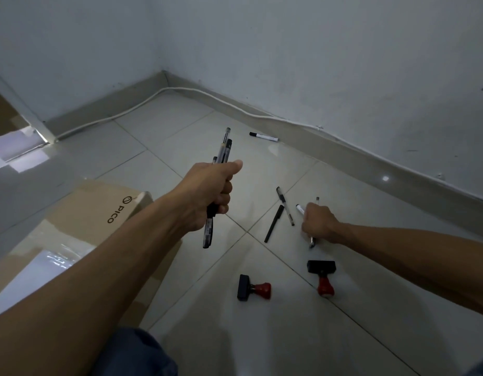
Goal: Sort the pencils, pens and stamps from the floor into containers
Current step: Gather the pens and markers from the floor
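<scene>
Left hand: fist closed round a bundle of pens, held upright above the floor, ends showing above and below the fist. Right hand: low at the floor, fingers curled round a marker and a thin pen; white marker tip out at the upper left, pen end out below.

Just left of the right hand, on the tiles: clear pen and black pen, lying close together. Nearer the viewer: two stamps with red handles, left stamp on its side, right stamp beside a tile joint. Far off by the skirting: one more marker, white-barrelled.

Left of the arm: cardboard box printed "PICO". White cable along the foot of the wall.
</scene>
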The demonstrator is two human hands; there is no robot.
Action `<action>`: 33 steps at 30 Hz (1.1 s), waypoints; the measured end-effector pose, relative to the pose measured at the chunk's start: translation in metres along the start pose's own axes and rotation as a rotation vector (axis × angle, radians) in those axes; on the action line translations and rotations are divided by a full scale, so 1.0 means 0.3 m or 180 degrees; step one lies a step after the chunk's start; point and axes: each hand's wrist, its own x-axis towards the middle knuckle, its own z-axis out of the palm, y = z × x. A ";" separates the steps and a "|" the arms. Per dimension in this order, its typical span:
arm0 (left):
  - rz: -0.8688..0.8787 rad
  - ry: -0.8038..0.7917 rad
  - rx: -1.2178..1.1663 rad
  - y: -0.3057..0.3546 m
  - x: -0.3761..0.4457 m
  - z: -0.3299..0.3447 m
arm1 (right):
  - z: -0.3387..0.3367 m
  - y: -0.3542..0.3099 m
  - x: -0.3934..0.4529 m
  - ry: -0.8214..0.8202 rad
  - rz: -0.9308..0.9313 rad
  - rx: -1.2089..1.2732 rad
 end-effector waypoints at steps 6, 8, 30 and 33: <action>-0.0034 -0.0011 -0.0023 -0.012 0.022 -0.003 | 0.002 -0.098 0.062 0.0189 0.0039 0.0639; -0.0062 -0.0035 0.0000 -0.018 0.030 0.000 | 0.042 -0.119 0.076 0.0092 0.0039 0.0698; -0.0151 0.0040 0.0046 -0.048 0.077 -0.034 | 0.124 -0.157 0.047 -0.0122 -0.0627 -0.1139; -0.0152 0.0062 0.0047 -0.046 0.075 -0.036 | 0.101 -0.149 0.029 -0.0109 -0.0794 -0.1095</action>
